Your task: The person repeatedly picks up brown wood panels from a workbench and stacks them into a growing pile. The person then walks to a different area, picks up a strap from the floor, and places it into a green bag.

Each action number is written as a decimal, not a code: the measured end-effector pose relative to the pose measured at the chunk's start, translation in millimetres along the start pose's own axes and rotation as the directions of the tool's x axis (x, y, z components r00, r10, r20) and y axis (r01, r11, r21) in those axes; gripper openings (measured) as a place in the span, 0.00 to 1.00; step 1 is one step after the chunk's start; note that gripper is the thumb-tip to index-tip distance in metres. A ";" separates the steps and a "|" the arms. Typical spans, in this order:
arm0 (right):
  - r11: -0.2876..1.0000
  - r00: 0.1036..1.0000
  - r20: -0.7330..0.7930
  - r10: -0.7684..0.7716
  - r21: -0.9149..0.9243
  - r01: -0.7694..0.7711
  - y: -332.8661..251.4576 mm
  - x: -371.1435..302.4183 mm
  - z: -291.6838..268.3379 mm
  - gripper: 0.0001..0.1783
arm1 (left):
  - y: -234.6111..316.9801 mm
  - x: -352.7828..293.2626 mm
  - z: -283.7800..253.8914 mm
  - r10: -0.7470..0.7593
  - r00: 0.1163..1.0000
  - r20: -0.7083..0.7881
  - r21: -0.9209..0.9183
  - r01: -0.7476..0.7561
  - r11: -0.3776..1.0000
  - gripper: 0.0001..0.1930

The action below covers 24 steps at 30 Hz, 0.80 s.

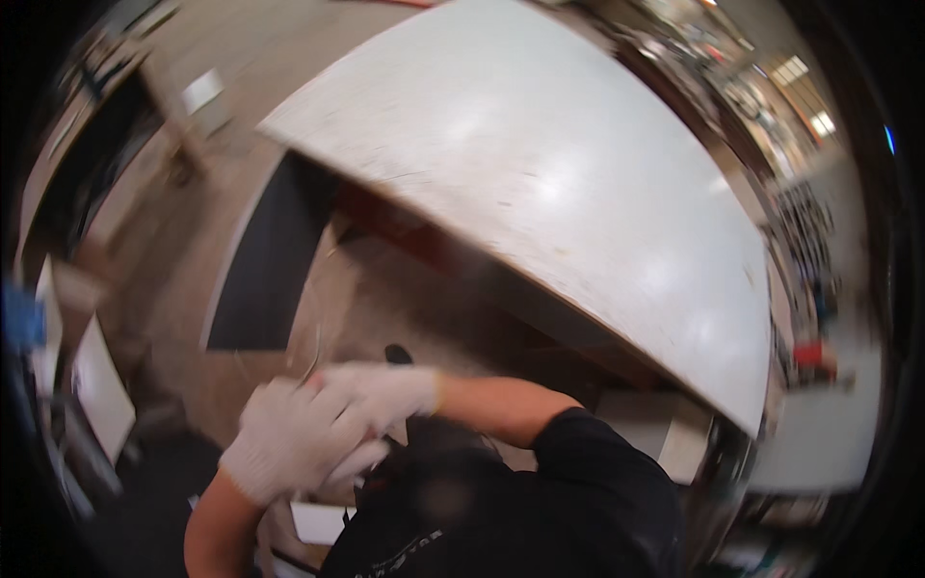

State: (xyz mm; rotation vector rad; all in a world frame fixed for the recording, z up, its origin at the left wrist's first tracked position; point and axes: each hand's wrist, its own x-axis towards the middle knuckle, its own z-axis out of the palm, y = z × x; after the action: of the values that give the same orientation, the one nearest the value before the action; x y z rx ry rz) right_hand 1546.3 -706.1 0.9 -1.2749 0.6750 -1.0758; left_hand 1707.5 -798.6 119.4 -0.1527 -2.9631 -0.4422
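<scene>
Both of my hands wear pale knitted work gloves and meet in front of my body, low and left of the middle. My left hand (pixel 289 435) comes up from the lower left, its fingers curled. Over its far side lies my right hand (pixel 378 397), reaching across from the right with fingers bent against the left glove. Blur and overlap hide what, if anything, is between them. A thin, pale curved strand (pixel 316 352) shows just beyond the gloves; whether it touches them I cannot tell.
A large white-topped table (pixel 540 183) stretches ahead and to the right, its edge running diagonally. A dark panel (pixel 265 260) stands beside its left corner. White boards (pixel 101 390) lean at the left. A red object (pixel 812 354) sits at the far right.
</scene>
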 end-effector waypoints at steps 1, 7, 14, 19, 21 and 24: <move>0.972 0.998 0.047 0.031 0.232 -0.041 3.2 3.2 20.3 0.45 | 6.6 -12.2 -8.9 0.058 0.995 0.079 0.023 -0.060 0.998 0.19; 0.990 0.993 0.020 0.114 0.076 -0.115 -20.1 -1.3 85.7 0.47 | 28.1 -50.9 -39.8 0.075 0.997 -0.012 0.289 -0.068 0.955 0.13; 0.531 0.814 -0.575 -0.082 -0.716 -0.453 -71.9 -0.8 87.7 0.30 | 16.8 -34.1 -38.7 -0.588 0.809 -0.002 0.159 0.581 0.798 0.19; 0.626 0.814 -0.559 -0.157 -0.694 -0.356 -105.5 -20.7 92.9 0.31 | 57.9 -37.5 -77.5 -0.365 0.922 -0.127 -0.359 0.300 0.884 0.23; 0.676 0.830 -0.548 -0.103 -0.651 -0.346 -111.5 -19.9 97.7 0.36 | 64.8 -43.8 -94.8 -0.428 0.903 -0.024 -0.380 0.388 0.840 0.24; 0.682 0.825 -0.546 -0.145 -0.659 -0.317 -115.4 -18.6 112.8 0.36 | 77.5 -54.2 -98.8 -0.524 0.851 -0.044 -0.313 0.486 0.816 0.22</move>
State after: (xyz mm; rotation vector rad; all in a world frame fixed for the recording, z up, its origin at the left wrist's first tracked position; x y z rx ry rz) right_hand 1609.2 -636.1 133.3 -1.5652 1.7605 -1.1436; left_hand 1782.5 -758.5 226.4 0.6339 -2.7569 -0.9146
